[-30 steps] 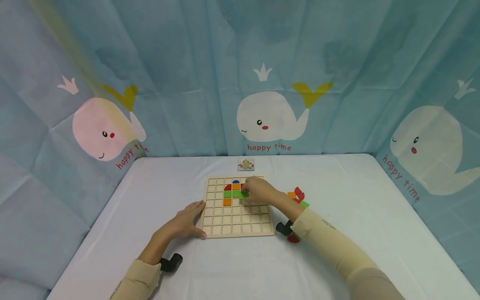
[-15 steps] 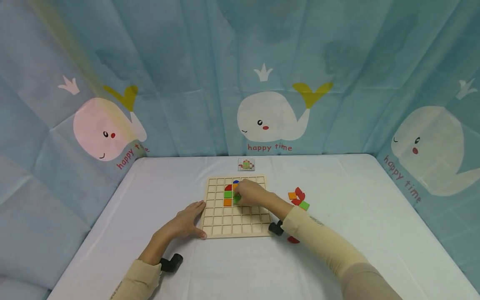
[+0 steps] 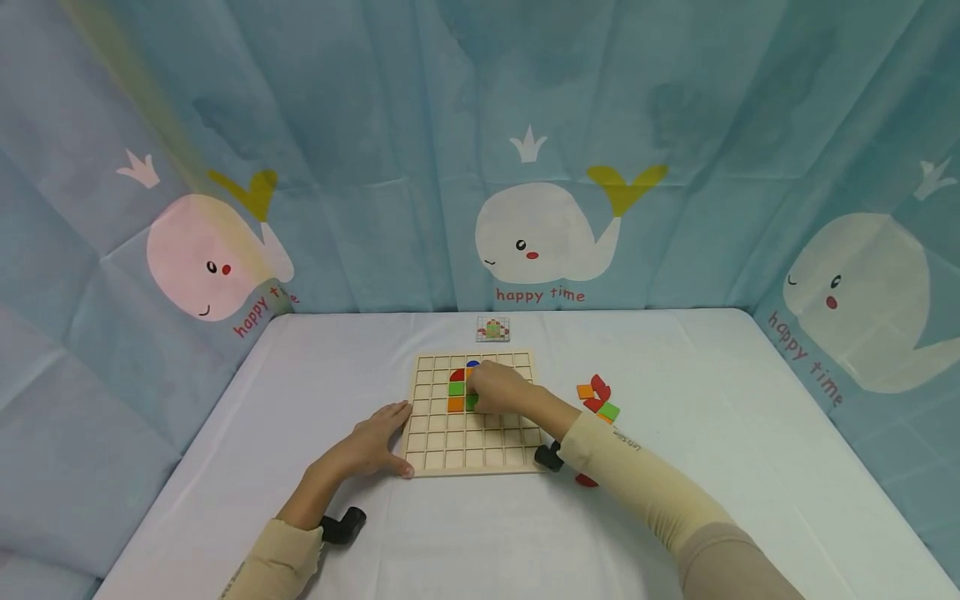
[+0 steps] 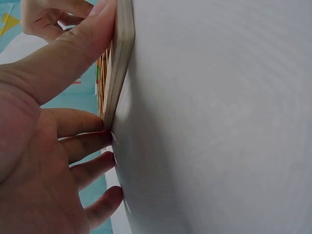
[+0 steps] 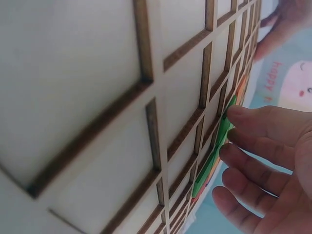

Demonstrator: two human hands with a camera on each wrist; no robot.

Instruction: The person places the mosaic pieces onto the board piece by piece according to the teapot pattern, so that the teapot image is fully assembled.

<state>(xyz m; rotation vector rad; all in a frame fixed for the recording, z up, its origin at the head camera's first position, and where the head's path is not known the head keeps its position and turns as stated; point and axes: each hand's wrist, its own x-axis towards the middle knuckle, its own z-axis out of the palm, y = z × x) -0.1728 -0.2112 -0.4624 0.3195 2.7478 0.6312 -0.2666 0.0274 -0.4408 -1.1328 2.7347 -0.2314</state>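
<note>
A square wooden grid board (image 3: 442, 460) lies on the white table. My left hand (image 3: 371, 442) rests at its left side, thumb at the front corner and fingers spread along the edge. Over the middle of the board, my right hand (image 3: 501, 388) pinches a green square tile (image 3: 471, 403) low at a cell. Left of that tile sit an orange square (image 3: 455, 405), a green square (image 3: 456, 388) and a red curved piece (image 3: 458, 376). A blue piece (image 3: 473, 364) shows behind the knuckles. The right hand hides the cells beneath it. In the right wrist view, thumb and forefinger meet at green tiles (image 5: 209, 168).
Right of the board lie loose pieces, among them an orange square (image 3: 585, 392), red curved pieces (image 3: 598, 385) and a green square (image 3: 609, 412). Another red piece (image 3: 587, 481) lies nearer. A pattern card (image 3: 492, 329) stands behind the board. Whale-printed curtains (image 3: 405, 233) surround the table.
My right hand has moved left and slightly nearer with the green tile, lowering it beside the orange square. Since half a second ago it has barely shifted. The left hand has stayed put.
</note>
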